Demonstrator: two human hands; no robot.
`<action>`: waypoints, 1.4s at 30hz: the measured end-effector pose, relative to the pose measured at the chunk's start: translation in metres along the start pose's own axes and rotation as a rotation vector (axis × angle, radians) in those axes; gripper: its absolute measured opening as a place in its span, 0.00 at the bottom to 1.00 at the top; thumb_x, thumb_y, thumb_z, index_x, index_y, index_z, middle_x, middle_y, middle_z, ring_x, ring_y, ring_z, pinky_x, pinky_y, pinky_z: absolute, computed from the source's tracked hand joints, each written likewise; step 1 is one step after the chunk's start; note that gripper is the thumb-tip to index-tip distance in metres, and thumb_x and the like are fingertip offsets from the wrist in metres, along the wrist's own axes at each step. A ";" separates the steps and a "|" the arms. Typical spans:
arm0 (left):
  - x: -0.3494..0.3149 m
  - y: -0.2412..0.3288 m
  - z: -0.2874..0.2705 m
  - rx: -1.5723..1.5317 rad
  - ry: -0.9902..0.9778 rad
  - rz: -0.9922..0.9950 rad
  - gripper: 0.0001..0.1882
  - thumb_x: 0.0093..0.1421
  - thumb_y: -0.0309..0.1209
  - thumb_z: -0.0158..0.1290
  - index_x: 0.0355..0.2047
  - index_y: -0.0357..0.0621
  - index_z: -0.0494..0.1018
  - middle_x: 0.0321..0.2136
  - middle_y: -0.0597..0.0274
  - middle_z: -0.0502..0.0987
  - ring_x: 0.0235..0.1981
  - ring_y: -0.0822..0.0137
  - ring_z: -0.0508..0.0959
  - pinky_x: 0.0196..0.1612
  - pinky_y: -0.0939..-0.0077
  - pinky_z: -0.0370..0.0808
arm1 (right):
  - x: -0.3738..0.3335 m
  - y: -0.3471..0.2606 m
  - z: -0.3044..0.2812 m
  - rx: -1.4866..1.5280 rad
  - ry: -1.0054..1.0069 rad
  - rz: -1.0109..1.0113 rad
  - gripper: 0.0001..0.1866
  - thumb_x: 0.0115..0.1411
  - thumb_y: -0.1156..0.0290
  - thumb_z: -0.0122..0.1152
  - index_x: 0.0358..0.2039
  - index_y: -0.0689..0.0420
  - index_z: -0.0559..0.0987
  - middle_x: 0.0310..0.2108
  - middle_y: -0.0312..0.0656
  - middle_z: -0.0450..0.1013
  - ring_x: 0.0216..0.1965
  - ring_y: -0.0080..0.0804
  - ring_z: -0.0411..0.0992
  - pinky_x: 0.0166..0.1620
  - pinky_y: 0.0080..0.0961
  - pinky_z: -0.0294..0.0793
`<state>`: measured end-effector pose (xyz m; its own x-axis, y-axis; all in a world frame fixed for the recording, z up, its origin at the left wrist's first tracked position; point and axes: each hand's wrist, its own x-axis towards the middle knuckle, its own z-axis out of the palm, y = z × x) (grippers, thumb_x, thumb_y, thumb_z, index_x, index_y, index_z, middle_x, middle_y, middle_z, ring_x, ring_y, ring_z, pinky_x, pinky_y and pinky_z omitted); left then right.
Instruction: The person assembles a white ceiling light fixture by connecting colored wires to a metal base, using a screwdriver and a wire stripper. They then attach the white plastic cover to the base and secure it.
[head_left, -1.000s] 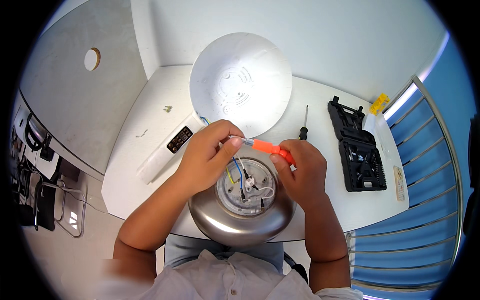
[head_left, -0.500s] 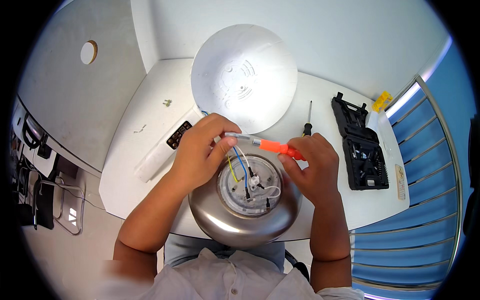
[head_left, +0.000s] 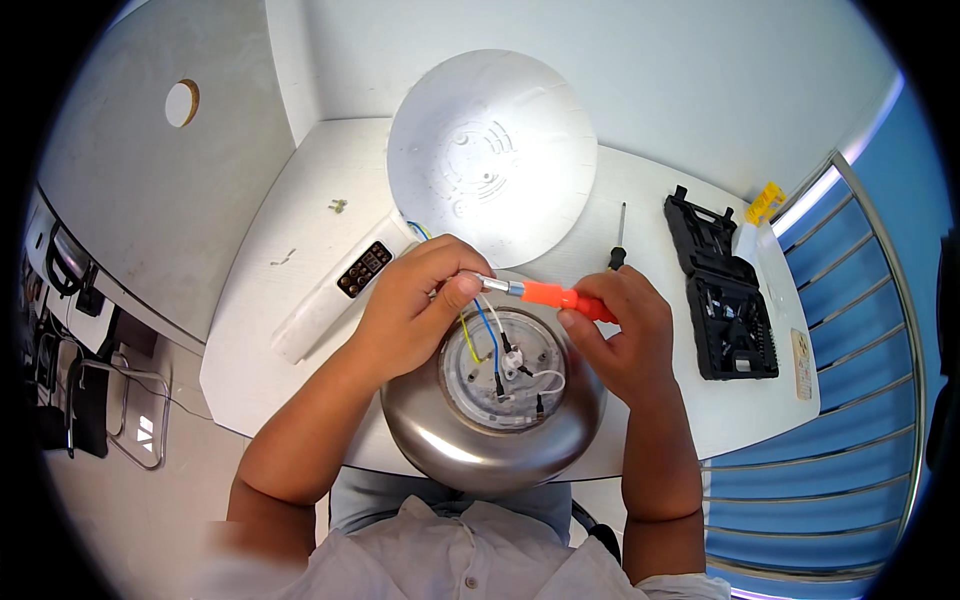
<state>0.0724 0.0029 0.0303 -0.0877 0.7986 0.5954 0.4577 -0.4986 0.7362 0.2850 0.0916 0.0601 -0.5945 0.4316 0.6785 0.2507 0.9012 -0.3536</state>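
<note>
My right hand (head_left: 628, 325) is closed round the red and orange handle of a screwdriver (head_left: 555, 295), held level and pointing left. Its metal front end meets my left hand (head_left: 425, 300), whose thumb and fingers pinch a slim silver-grey piece (head_left: 482, 281), in line with the screwdriver; how far the two join is hidden by the fingers. Just below both hands sits a rounded metal appliance housing (head_left: 480, 450) with its underside up. On its pale round plate (head_left: 470, 385), a blue wire (head_left: 490, 340), a yellow-green wire (head_left: 470, 340) and white wires run to dark terminals.
A large white bowl-shaped cover (head_left: 490, 160) stands behind my hands. Left of them lies a white panel with dark sockets (head_left: 363, 270), near some screws (head_left: 338, 206). To the right are a black screwdriver (head_left: 618, 250), an open black tool case (head_left: 730, 310) and a yellow item (head_left: 765, 202).
The gap between the screwdriver's metal end and the silver-grey piece has closed. My left fingers now cover more of the piece.
</note>
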 end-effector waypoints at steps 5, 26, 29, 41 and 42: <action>0.000 0.005 -0.004 0.142 -0.042 -0.077 0.12 0.63 0.35 0.49 0.31 0.37 0.72 0.30 0.57 0.74 0.32 0.62 0.74 0.38 0.72 0.69 | 0.000 0.002 0.002 -0.033 -0.008 -0.027 0.08 0.48 0.69 0.67 0.27 0.56 0.77 0.20 0.35 0.71 0.22 0.32 0.66 0.27 0.29 0.65; -0.002 0.010 0.003 0.293 0.033 -0.005 0.09 0.58 0.33 0.53 0.34 0.40 0.72 0.31 0.55 0.73 0.35 0.55 0.74 0.38 0.68 0.71 | -0.004 0.003 0.013 -0.129 0.043 -0.110 0.12 0.46 0.65 0.68 0.28 0.54 0.75 0.22 0.36 0.68 0.24 0.35 0.64 0.29 0.31 0.63; -0.001 0.009 0.003 0.247 0.065 -0.058 0.08 0.58 0.32 0.53 0.34 0.39 0.72 0.32 0.56 0.74 0.33 0.57 0.74 0.37 0.70 0.71 | -0.005 0.005 0.012 -0.137 0.057 -0.112 0.12 0.47 0.66 0.68 0.30 0.55 0.75 0.23 0.35 0.68 0.25 0.34 0.65 0.29 0.31 0.64; -0.001 0.005 0.001 0.134 0.131 -0.043 0.11 0.62 0.34 0.51 0.35 0.37 0.73 0.35 0.57 0.75 0.35 0.64 0.74 0.40 0.74 0.70 | -0.003 0.022 -0.004 0.925 0.499 0.352 0.16 0.68 0.59 0.44 0.45 0.60 0.63 0.36 0.52 0.75 0.29 0.24 0.70 0.32 0.19 0.70; -0.001 0.006 0.000 0.119 0.116 -0.051 0.12 0.62 0.35 0.50 0.34 0.36 0.73 0.36 0.57 0.75 0.36 0.65 0.74 0.41 0.75 0.69 | -0.004 0.023 -0.003 1.030 0.490 0.385 0.16 0.68 0.59 0.44 0.45 0.60 0.63 0.36 0.53 0.75 0.30 0.26 0.71 0.32 0.19 0.71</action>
<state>0.0754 -0.0008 0.0341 -0.2113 0.7742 0.5966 0.5508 -0.4100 0.7270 0.2954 0.1107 0.0518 -0.2052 0.8361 0.5087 -0.5128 0.3508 -0.7835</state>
